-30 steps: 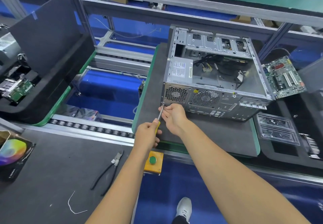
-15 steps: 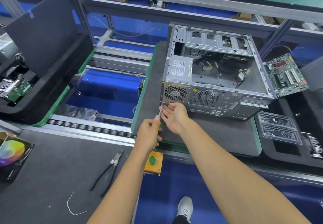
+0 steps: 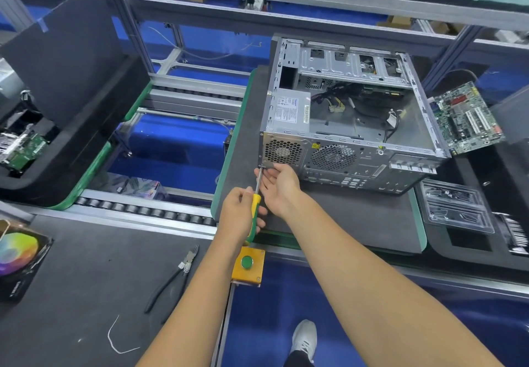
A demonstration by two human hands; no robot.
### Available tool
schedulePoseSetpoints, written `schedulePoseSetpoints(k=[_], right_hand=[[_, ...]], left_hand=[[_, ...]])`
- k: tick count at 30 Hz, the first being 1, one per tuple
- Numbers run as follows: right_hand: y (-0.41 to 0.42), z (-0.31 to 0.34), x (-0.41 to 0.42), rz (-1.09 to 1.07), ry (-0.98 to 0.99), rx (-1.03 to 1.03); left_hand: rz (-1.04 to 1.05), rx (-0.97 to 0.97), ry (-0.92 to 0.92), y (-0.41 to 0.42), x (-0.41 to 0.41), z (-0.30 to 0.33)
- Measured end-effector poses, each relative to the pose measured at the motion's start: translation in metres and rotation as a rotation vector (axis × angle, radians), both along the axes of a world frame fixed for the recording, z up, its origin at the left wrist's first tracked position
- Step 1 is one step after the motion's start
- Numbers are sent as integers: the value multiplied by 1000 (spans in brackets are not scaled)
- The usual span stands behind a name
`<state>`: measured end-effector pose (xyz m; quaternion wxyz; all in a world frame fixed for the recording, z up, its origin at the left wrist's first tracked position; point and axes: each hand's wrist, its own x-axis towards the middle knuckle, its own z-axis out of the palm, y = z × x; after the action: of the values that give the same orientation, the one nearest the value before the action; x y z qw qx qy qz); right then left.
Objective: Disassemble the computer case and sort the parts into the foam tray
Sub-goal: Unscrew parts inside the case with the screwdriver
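Screwdriver (image 3: 255, 209) first: in the head view your left hand (image 3: 239, 217) is wrapped around its yellow-and-green handle, and the bare shaft runs up and slightly right from that fist to the lower left corner of the computer case (image 3: 343, 126). The tip sits at a screw on the rear panel, just below the power supply grille; the screw itself is too small to make out. Your right hand (image 3: 279, 184) is the nearer of the two to that corner, its fingers loosely extended beside the tip and touching or almost touching the panel, apparently steadying the shaft and gripping nothing. The case lies on its side on the dark mat (image 3: 329, 217), open face up, ahead of and to the right of your grip. My judgement: keep the shaft in line with the screw, since it leans.
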<state>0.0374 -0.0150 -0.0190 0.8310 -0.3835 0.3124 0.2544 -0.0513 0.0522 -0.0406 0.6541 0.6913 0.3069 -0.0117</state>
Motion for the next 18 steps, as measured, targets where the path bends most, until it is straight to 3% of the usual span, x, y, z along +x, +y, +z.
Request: schedulePoseSetpoints(k=[6,12,15,18], right_hand=[[3,-5,0,20,-14,-125],[7,-4,9,136,16,-512],[4,-1,16,192,19,-602],[-5,-3,15,316,-94,-644]], left_hand=[[-19,-40,49,2,-6,-3],[-86,-81,110,4,-13,-4],[-95,-79,127,3,-16,-2],[-101,-47,126,4,-19,-2]])
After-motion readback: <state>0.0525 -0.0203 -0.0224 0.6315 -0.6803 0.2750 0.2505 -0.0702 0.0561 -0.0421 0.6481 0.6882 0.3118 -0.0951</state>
